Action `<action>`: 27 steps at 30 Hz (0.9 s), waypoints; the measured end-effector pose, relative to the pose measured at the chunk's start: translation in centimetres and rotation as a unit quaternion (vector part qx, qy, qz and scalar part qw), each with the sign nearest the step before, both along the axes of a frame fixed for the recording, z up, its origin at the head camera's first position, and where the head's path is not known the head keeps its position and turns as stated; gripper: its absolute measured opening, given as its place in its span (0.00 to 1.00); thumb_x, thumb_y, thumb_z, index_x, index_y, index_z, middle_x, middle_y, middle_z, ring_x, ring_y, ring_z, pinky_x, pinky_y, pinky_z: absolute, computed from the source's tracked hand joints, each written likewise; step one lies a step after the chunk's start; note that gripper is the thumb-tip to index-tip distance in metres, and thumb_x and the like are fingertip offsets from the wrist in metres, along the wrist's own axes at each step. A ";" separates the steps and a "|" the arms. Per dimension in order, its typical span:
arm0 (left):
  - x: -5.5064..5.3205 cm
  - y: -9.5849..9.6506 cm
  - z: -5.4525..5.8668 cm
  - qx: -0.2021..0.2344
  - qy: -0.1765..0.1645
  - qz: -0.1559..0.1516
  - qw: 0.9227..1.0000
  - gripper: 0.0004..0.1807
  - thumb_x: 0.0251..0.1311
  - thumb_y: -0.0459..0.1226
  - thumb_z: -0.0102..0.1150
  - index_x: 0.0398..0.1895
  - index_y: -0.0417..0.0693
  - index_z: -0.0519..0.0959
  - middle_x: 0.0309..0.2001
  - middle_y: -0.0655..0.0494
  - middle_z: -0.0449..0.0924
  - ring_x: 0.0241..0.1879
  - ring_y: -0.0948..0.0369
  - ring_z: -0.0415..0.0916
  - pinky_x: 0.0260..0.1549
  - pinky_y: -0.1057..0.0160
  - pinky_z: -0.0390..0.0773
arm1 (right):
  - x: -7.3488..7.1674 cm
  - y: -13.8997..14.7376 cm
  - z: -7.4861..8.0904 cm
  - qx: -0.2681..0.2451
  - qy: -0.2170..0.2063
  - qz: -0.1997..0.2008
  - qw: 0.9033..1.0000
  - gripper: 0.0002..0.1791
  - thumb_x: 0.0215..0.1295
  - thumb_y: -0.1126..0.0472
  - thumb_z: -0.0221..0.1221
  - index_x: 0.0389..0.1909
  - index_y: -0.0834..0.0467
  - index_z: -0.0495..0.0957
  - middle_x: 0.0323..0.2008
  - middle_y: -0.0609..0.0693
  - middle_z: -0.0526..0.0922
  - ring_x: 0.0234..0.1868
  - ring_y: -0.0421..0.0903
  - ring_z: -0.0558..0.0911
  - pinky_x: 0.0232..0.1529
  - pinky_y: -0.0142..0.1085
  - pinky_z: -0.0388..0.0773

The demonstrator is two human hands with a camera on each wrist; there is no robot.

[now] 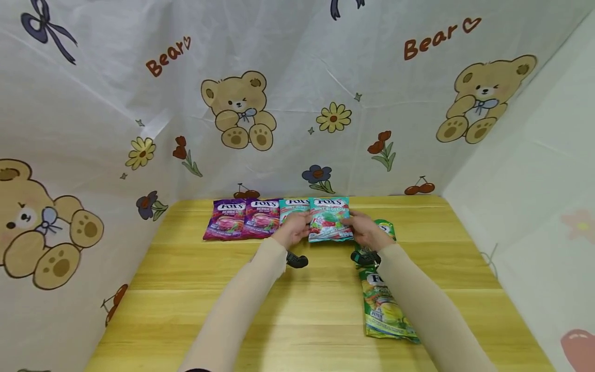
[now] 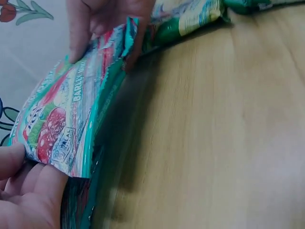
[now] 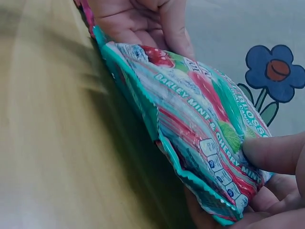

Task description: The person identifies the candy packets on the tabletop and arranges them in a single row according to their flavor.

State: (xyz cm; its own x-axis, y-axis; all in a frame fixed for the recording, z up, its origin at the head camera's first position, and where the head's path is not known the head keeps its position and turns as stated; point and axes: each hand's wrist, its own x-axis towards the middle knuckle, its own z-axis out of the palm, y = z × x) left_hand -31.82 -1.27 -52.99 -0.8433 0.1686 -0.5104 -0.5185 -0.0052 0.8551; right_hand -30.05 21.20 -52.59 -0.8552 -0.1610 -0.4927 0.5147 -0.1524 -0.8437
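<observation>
Jointly pinched packet (image 1: 330,221), left hand (image 1: 295,229), right hand (image 1: 368,230)

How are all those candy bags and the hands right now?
Held mint bag: gripped at both sides
Left hand: pinching its left side
Right hand: pinching its right side
Other mint bag: partly hidden by the left hand
Purple bags: face up, side by side on the table
Green bags: partly hidden by the right hand and sleeve

A pale sheet (image 1: 297,103) printed with teddy bears (image 1: 239,111), yellow flowers (image 1: 333,118), cherries (image 1: 420,186) and brown-red "Bear" lettering (image 1: 429,40) fills the top and left of the frame, catching some glare. A whiter wall (image 1: 534,196) runs down the right edge. A yellowish wood-grain desk (image 1: 316,315) spans the lower centre.
</observation>
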 end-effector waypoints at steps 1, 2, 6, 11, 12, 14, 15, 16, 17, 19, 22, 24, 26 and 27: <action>-0.1 0.0 0.0 -0.011 0.007 0.004 1.000 0.25 0.78 0.38 0.52 0.76 0.51 0.70 0.74 0.46 0.68 0.61 0.53 0.75 0.62 0.55 0.80 | -0.2 -0.1 0.0 0.004 0.002 -0.004 1.000 0.39 0.81 0.66 0.48 0.85 0.51 0.42 0.77 0.60 0.61 0.66 0.51 0.74 0.70 0.46 0.74; -0.2 0.0 0.1 -0.024 0.014 0.008 1.000 0.24 0.78 0.38 0.53 0.74 0.51 0.72 0.73 0.47 0.70 0.54 0.56 0.77 0.56 0.59 0.83 | -0.4 -0.3 -0.1 0.008 0.005 -0.007 1.000 0.39 0.81 0.66 0.48 0.85 0.51 0.42 0.78 0.60 0.61 0.67 0.52 0.73 0.71 0.47 0.73; -0.6 0.3 0.1 -0.048 0.029 0.022 0.998 0.21 0.76 0.37 0.55 0.70 0.50 0.77 0.61 0.52 0.80 0.24 0.66 0.67 0.27 0.70 0.75 | -1.0 -0.7 -0.1 0.038 0.008 -0.024 0.999 0.39 0.79 0.66 0.49 0.84 0.51 0.44 0.77 0.60 0.62 0.67 0.53 0.73 0.72 0.48 0.72; -1.1 0.9 0.2 -0.040 0.027 0.020 0.999 0.22 0.77 0.34 0.52 0.71 0.45 0.74 0.54 0.51 0.81 0.13 0.67 0.48 0.16 0.70 0.60 | -1.1 -0.9 0.0 0.089 0.020 -0.039 0.995 0.38 0.78 0.66 0.51 0.84 0.52 0.49 0.76 0.61 0.63 0.65 0.54 0.74 0.70 0.49 0.73; -1.1 1.1 0.3 -0.043 0.029 0.018 0.998 0.22 0.77 0.34 0.51 0.72 0.45 0.73 0.57 0.49 0.81 0.12 0.67 0.47 0.16 0.70 0.59 | -1.2 -0.9 0.0 0.098 0.024 -0.045 0.994 0.37 0.78 0.66 0.51 0.83 0.53 0.50 0.76 0.62 0.64 0.65 0.55 0.74 0.70 0.48 0.74; -1.2 1.2 0.4 -0.045 0.028 0.015 0.998 0.23 0.77 0.32 0.50 0.73 0.44 0.72 0.65 0.46 0.78 0.11 0.67 0.46 0.15 0.69 0.58 | -1.2 -1.0 -0.2 0.115 0.032 -0.060 0.991 0.36 0.78 0.66 0.52 0.83 0.54 0.53 0.76 0.62 0.64 0.64 0.55 0.74 0.68 0.48 0.75; -1.1 1.3 0.5 -0.048 0.029 0.015 0.998 0.24 0.77 0.32 0.49 0.74 0.44 0.71 0.69 0.46 0.76 0.11 0.67 0.46 0.15 0.69 0.58 | -1.2 -1.0 -0.2 0.121 0.035 -0.066 0.990 0.36 0.77 0.66 0.53 0.82 0.55 0.54 0.76 0.62 0.63 0.63 0.54 0.74 0.66 0.48 0.76; -1.1 1.3 0.7 -0.051 0.029 0.015 0.998 0.24 0.76 0.31 0.49 0.74 0.44 0.71 0.71 0.46 0.74 0.11 0.67 0.46 0.14 0.69 0.58 | -1.2 -1.0 -0.2 0.127 0.036 -0.073 0.989 0.35 0.77 0.66 0.53 0.82 0.55 0.56 0.76 0.62 0.63 0.61 0.54 0.74 0.64 0.46 0.77; -1.1 1.3 0.8 -0.052 0.030 0.015 0.998 0.25 0.76 0.30 0.49 0.74 0.44 0.71 0.71 0.46 0.73 0.11 0.66 0.46 0.13 0.68 0.55 | -1.2 -1.0 -0.3 0.133 0.037 -0.078 0.987 0.35 0.76 0.67 0.54 0.81 0.55 0.57 0.76 0.62 0.63 0.59 0.54 0.74 0.62 0.46 0.77; -1.0 1.3 1.0 -0.056 0.031 0.020 0.998 0.24 0.75 0.30 0.50 0.73 0.45 0.72 0.68 0.46 0.76 0.11 0.66 0.45 0.13 0.68 0.54 | -1.3 -1.0 -0.3 0.144 0.037 -0.085 0.985 0.34 0.75 0.67 0.55 0.80 0.55 0.60 0.76 0.62 0.61 0.57 0.52 0.73 0.59 0.44 0.77; -0.9 1.3 1.2 -0.061 0.034 0.028 0.997 0.23 0.74 0.30 0.52 0.70 0.46 0.76 0.66 0.49 0.79 0.12 0.67 0.47 0.14 0.69 0.58 | -1.5 -0.9 -0.5 0.157 0.036 -0.090 0.983 0.34 0.74 0.68 0.55 0.79 0.55 0.62 0.78 0.62 0.59 0.58 0.53 0.72 0.58 0.44 0.76; -1.0 1.3 1.0 -0.066 0.035 0.032 0.997 0.21 0.73 0.30 0.54 0.66 0.47 0.79 0.65 0.50 0.80 0.13 0.68 0.53 0.17 0.70 0.63 | -1.5 -0.8 -0.6 0.161 0.033 -0.095 0.982 0.33 0.74 0.69 0.54 0.79 0.55 0.63 0.79 0.62 0.57 0.62 0.53 0.70 0.62 0.45 0.75; -0.9 1.4 0.9 -0.060 0.032 0.036 0.997 0.20 0.73 0.30 0.55 0.65 0.46 0.80 0.67 0.51 0.79 0.14 0.68 0.54 0.20 0.71 0.65 | -1.5 -0.7 -0.7 0.161 0.032 -0.096 0.982 0.33 0.75 0.69 0.53 0.79 0.56 0.62 0.79 0.62 0.56 0.66 0.55 0.69 0.66 0.46 0.74; -0.9 1.4 0.9 -0.058 0.031 0.038 0.997 0.21 0.73 0.30 0.55 0.66 0.45 0.80 0.67 0.50 0.79 0.15 0.68 0.55 0.21 0.71 0.65 | -1.5 -0.7 -0.8 0.159 0.032 -0.096 0.982 0.32 0.75 0.69 0.53 0.79 0.56 0.62 0.79 0.62 0.56 0.68 0.55 0.68 0.67 0.47 0.73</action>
